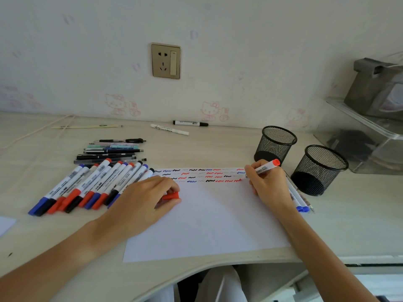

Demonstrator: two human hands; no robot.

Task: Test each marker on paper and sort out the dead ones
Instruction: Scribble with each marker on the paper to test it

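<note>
Soft, even daylight fills the scene, bright but flat, with no glare on the paper [207, 219]. Only faint shadows lie under the hands and beside the mesh cups [275, 144]. The wide lens bows the desk [196, 144] edge and stretches the forearms at the corners, and the detail is slightly soft throughout.

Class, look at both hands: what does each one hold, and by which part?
The right hand grips a white marker with a red end around its lower barrel. The left hand pinches a small red marker cap by its sides.
</note>
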